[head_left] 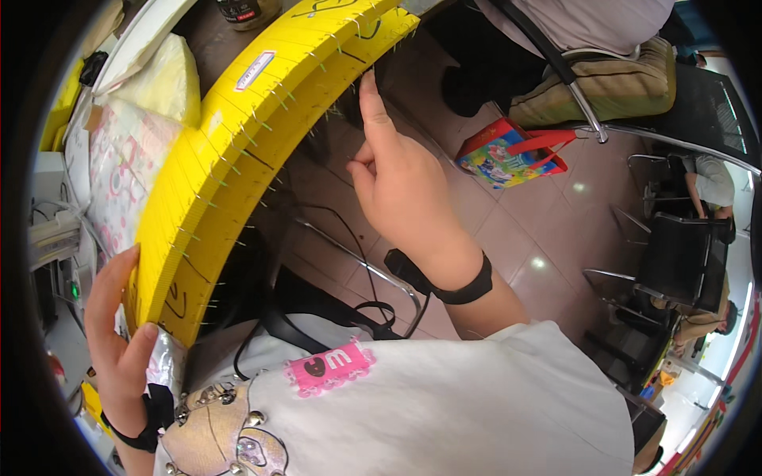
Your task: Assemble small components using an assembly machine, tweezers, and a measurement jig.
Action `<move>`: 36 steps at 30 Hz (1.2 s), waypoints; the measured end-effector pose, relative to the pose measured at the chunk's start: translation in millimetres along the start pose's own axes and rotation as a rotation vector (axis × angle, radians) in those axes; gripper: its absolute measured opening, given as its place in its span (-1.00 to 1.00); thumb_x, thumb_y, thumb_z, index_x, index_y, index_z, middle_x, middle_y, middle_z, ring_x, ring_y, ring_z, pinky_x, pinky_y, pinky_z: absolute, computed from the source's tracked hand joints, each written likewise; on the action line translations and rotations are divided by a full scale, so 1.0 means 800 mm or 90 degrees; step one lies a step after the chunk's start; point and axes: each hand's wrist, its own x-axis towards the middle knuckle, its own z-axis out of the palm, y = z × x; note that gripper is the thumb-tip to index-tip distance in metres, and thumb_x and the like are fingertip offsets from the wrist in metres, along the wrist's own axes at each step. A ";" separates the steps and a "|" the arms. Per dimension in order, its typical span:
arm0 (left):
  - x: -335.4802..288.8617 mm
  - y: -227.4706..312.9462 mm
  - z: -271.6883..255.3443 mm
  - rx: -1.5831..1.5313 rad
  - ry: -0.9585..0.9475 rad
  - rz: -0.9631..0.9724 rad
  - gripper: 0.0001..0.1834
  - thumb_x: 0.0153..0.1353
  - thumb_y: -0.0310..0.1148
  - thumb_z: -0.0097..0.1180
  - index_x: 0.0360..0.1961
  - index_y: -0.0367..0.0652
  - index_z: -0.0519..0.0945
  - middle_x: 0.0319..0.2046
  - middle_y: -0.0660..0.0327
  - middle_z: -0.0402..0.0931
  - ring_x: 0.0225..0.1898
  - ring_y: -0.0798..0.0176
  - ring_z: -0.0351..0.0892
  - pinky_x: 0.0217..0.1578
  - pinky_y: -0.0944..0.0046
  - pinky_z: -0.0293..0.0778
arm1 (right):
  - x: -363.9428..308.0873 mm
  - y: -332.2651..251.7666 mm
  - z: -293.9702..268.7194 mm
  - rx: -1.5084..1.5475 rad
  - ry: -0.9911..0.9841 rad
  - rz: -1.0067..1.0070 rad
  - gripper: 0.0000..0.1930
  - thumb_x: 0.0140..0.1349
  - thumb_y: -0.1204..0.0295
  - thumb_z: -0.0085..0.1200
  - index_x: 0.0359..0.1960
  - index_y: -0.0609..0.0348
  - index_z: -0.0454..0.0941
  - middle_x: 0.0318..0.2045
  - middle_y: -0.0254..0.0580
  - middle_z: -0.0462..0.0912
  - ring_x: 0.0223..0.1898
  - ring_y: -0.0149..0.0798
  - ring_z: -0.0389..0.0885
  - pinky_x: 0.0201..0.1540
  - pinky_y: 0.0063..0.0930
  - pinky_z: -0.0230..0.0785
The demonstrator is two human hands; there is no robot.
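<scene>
The person's left hand [119, 349] clasps the near end of 1 long, yellow, bristly-edged board [210, 159]. The right hand [405, 186], index finger extended and thumb spread apart, points at its far edge. Right of that hand stands a multicoloured, red-handled bag [504, 161], contents hidden.

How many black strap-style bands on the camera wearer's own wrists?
2 visible: one black strap-style band around the wrist of the bare left hand, another black strap-style band around the wrist of the bare right hand. Each band's far side is hidden.
</scene>
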 end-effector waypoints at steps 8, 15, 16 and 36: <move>0.001 0.006 0.003 -0.003 -0.003 -0.026 -0.28 0.00 0.11 -0.02 0.12 -0.14 0.46 0.11 0.01 0.39 0.18 0.02 0.30 0.22 0.04 0.09 | -0.004 -0.003 0.005 0.035 0.030 -0.045 -0.12 -0.01 0.65 0.08 0.38 0.14 -0.09 -0.58 -0.19 0.51 -0.52 -0.12 0.50 -0.41 -0.31 0.36; 0.001 0.009 0.002 0.016 0.000 -0.043 -0.25 -0.01 0.16 -0.02 0.11 -0.15 0.47 0.09 -0.01 0.40 0.17 0.01 0.31 0.21 0.05 0.10 | -0.011 0.002 0.009 0.140 0.137 -0.086 -0.40 0.01 0.68 0.15 0.16 0.24 0.29 -0.52 -0.27 0.55 -0.46 -0.38 0.53 -0.37 -0.58 0.37; 0.003 0.009 0.002 0.015 0.001 -0.042 -0.25 -0.01 0.16 -0.02 0.11 -0.15 0.47 0.09 -0.01 0.40 0.17 0.01 0.31 0.21 0.05 0.10 | -0.012 0.005 0.008 0.245 0.161 -0.025 -0.45 0.03 0.68 0.15 0.12 0.24 0.31 -0.50 -0.28 0.55 -0.43 -0.44 0.53 -0.34 -0.63 0.37; 0.003 0.007 0.002 -0.006 -0.002 -0.021 -0.25 0.02 0.17 0.00 0.12 -0.15 0.45 0.10 -0.01 0.39 0.17 0.03 0.30 0.22 0.08 0.09 | 0.035 0.029 -0.006 0.245 0.048 0.079 -0.12 0.02 0.66 0.09 0.38 0.16 -0.11 -0.55 -0.27 0.54 -0.47 -0.44 0.54 -0.24 -0.61 0.43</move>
